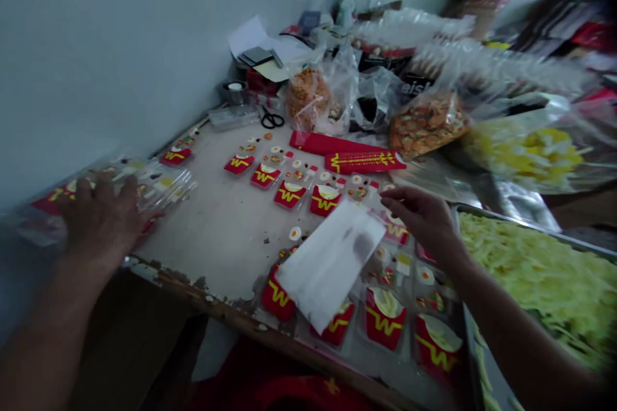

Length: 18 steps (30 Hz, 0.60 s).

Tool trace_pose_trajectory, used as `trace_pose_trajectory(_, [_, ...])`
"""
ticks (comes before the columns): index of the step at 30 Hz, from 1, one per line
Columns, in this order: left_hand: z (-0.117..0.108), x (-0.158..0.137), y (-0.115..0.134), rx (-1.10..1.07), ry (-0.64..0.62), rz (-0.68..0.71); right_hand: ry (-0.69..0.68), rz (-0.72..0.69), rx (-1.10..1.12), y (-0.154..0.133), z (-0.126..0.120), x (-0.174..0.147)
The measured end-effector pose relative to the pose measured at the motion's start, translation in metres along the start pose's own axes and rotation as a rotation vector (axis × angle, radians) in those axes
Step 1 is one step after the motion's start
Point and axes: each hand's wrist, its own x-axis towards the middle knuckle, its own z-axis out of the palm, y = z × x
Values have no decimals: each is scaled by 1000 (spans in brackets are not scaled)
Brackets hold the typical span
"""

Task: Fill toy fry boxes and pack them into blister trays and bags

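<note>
The left hand (103, 212) spreads over clear packets (166, 186) piled at the table's (216, 225) left end; grip unclear. The right hand (417, 212) curls near a white sheet (328, 263), hold also unclear. Packets look light, slippery; best pinched by edges.

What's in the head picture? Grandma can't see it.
A person's left hand rests on a pile of clear packets on a table, and the right hand is near a white sheet lying over red packets. A tray of yellow strips is at right.
</note>
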Motion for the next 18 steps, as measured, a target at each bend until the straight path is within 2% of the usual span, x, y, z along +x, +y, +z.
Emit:
trace_pose_trajectory(1, [-4,-4,33,-29,72,96,-26,3,-122,7,-5,-7])
trace_pose_trajectory(3, [-10,-17,114,-219,90,269,-89,55,-431,17,-7,-21])
trace_pose_trajectory(6, [-10,-35,232,-413,-104,435,-197,191,-791,23,1,-36])
trace_pose_trajectory(8, [-4,-41,281,-501,-203,468,-257,245,-840,25,8,-42])
trace_pose_trajectory(10, [1,-40,302,-581,-294,437,-278,241,-751,30,14,-47])
trace_pose_trajectory(13, [2,-37,306,-706,-376,395,-304,244,-537,42,20,-53])
trace_pose_trajectory(15, [-2,-40,306,-782,-433,430,-344,278,-429,54,24,-55])
trace_pose_trajectory(17, [-3,-45,309,-832,-523,486,-343,246,-329,66,28,-55])
trace_pose_trajectory(18, [-2,-49,311,-843,-520,510,-328,220,-228,70,30,-53])
